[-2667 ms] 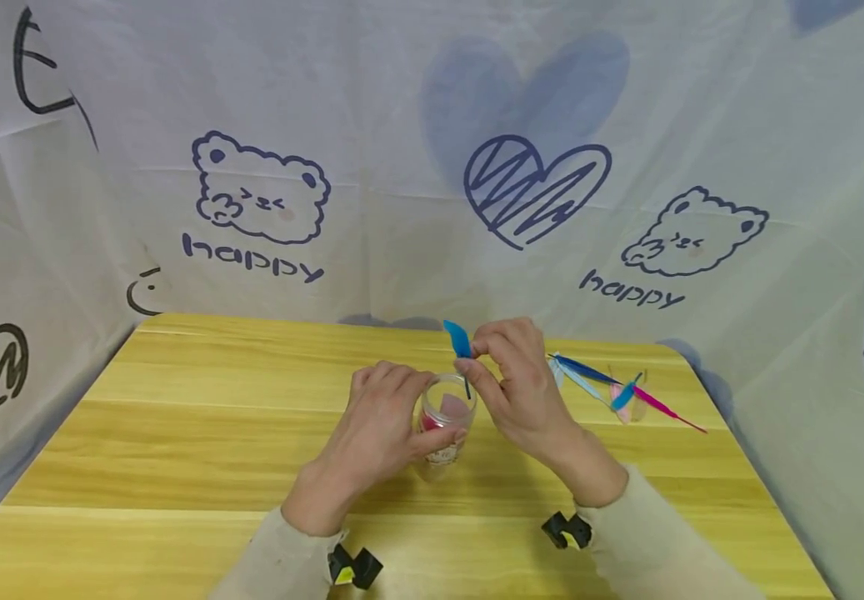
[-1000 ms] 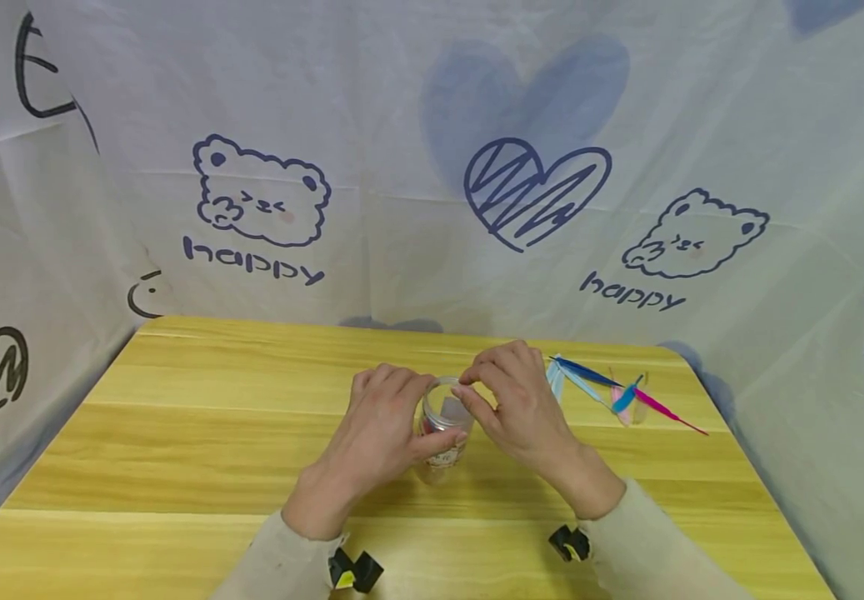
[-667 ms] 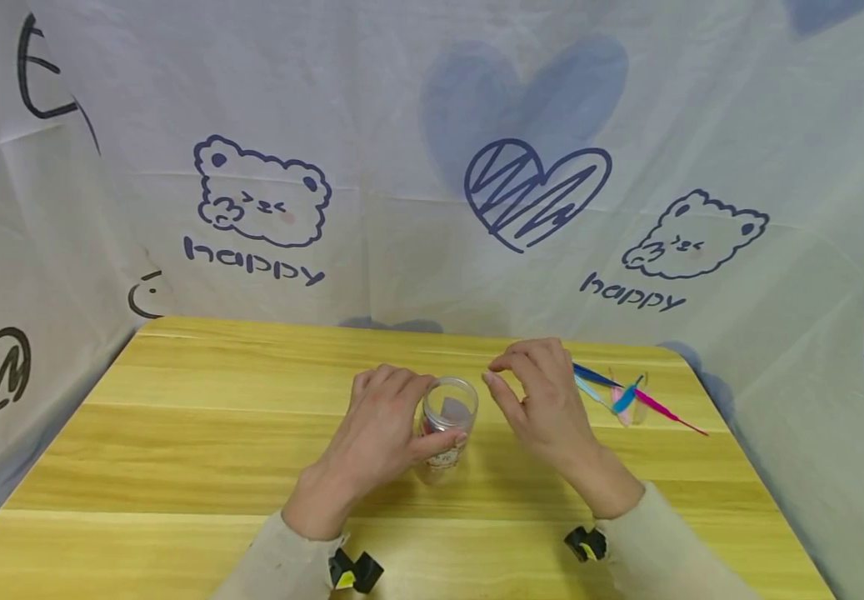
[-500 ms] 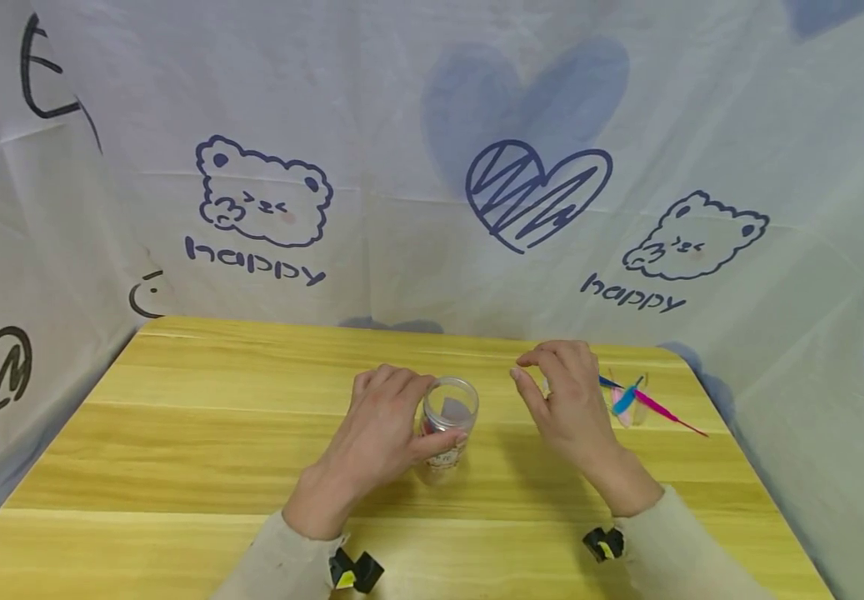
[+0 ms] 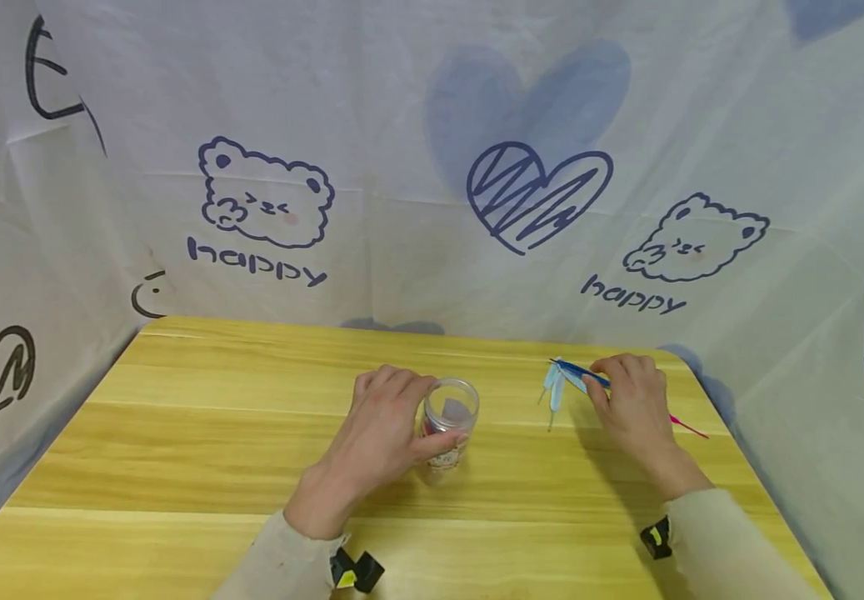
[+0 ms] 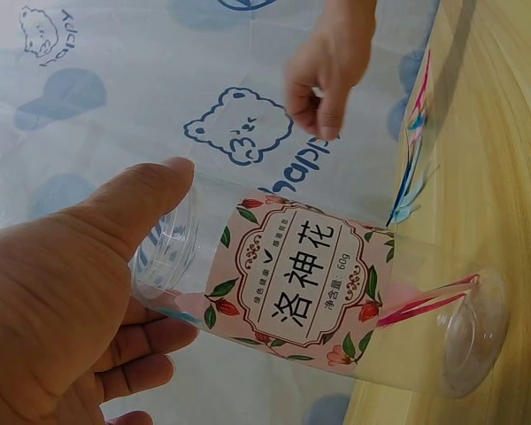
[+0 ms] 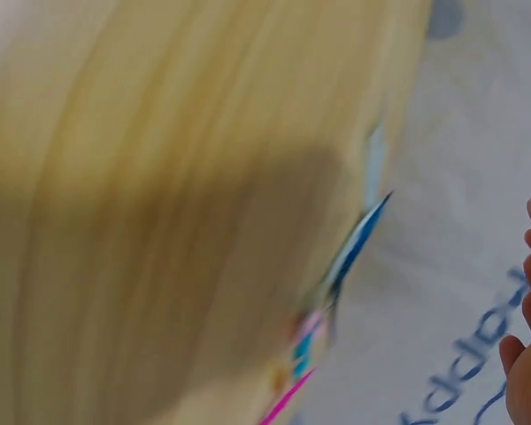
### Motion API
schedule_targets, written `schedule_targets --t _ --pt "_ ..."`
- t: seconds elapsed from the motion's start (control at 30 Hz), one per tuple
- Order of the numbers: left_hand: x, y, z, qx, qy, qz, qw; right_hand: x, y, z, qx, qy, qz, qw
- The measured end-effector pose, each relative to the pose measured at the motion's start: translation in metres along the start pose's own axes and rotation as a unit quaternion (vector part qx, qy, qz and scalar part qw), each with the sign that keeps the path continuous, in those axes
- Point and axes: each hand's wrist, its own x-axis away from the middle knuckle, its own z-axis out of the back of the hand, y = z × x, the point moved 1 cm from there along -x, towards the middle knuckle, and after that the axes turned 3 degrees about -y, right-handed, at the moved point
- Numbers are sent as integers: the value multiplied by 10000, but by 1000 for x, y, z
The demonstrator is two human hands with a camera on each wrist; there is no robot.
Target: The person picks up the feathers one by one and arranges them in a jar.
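My left hand (image 5: 375, 442) grips a clear plastic jar (image 5: 451, 387), thumb on the near side and fingers behind it. The jar stands upright and uncapped on the table. In the left wrist view, its pink floral label (image 6: 301, 274) faces the camera, and a magenta feather (image 6: 425, 304) shows through the lower wall. My right hand (image 5: 634, 408) hovers over loose feathers at the right, fingers loosely curved and holding nothing. A dark blue feather (image 5: 580, 372) and light blue feathers (image 5: 556, 393) lie at its left. A magenta feather's tip (image 5: 689, 427) sticks out at its right; other feathers are hidden beneath the hand.
The wood-grain table (image 5: 214, 450) carries the jar and feathers. A white cloth (image 5: 394, 242) with blue drawings hangs behind it and along both sides. Black wrist mounts (image 5: 357, 569) sit by the sleeves.
The blue feather pinched earlier by my right hand went down into the jar, and the fingers let go. That hand then moved right, over the loose feathers. My left hand has stayed on the jar.
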Motion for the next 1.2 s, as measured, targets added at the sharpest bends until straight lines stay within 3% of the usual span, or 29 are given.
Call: schedule_targets --t 0.2,0.47,0.8,1.2 --pt "0 -1 0 -14 1 -6 10000 8 26 -3 435 -512 -382 9970" --pt "1 -1 0 -29 66 -43 10000 12 43 -9 606 -1114 -644 9898" --pt "0 -1 0 -9 23 -19 10000 11 45 -21 769 -2024 -778 9732" --pt "0 -1 0 3 10 1 10000 9 45 -35 849 -2454 -1028 9602"
